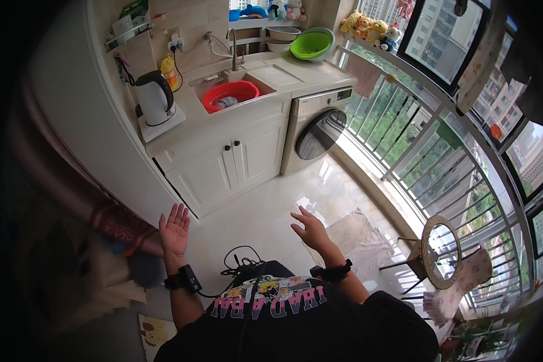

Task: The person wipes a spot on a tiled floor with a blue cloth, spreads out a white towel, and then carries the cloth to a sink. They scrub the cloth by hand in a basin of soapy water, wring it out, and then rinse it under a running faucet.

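Both hands are held out in front of my body with nothing in them. My left hand [175, 231], palm up and fingers extended, is nearest the door frame and the dark red curtain [117, 226]. Over the tiled floor hovers my right hand [311, 230], its fingers spread, with a crumpled pale cloth [357, 240] on the floor beyond it. Ahead stands a white sink cabinet [221, 167]. A red plastic basin [249, 90] sits in its sink, and a grey wet-looking cloth [227, 102] lies inside that basin.
On the counter's left is a white electric kettle [153, 102] beside a yellow bottle [168, 68]. A green basin [312, 44] leans at the back right above a front-loading washing machine [319, 131]. A round mirror [441, 252] and floral chair [461, 280] stand by the railing. Black cables [242, 262] hang before me.
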`<action>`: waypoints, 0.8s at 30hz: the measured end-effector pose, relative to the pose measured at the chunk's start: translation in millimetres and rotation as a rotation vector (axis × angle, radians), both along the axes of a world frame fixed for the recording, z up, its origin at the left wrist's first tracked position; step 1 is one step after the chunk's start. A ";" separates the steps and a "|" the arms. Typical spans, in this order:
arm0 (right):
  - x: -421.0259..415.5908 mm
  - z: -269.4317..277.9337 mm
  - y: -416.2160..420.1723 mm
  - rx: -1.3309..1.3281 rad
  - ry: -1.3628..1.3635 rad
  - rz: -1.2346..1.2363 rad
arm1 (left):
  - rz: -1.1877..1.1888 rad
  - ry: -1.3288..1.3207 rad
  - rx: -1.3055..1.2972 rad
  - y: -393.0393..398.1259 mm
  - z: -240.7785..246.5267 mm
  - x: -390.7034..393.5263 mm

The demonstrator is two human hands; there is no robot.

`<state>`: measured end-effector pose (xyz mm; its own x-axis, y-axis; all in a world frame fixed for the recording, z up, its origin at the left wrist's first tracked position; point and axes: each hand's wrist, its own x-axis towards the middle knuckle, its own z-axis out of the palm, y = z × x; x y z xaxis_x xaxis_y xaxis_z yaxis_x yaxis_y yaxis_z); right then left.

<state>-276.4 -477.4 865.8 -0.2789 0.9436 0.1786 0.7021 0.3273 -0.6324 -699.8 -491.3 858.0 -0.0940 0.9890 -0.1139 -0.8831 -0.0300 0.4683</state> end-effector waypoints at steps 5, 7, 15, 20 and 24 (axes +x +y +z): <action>3.4 12.0 123.0 -0.016 0.030 -0.136 | -0.116 0.072 -0.010 173.1 40.8 2.6; 1.3 16.4 167.6 -0.014 0.099 -0.194 | -0.155 0.089 -0.022 234.5 55.1 10.3; -9.5 -0.2 425.2 -0.188 0.326 -0.125 | -0.173 -0.019 0.138 474.7 79.0 17.7; -62.7 28.0 588.6 -0.256 0.494 0.161 | -0.151 -0.109 0.106 559.5 78.6 13.1; -120.3 57.2 678.0 -0.361 0.511 0.261 | -0.114 -0.087 0.033 619.0 57.0 5.4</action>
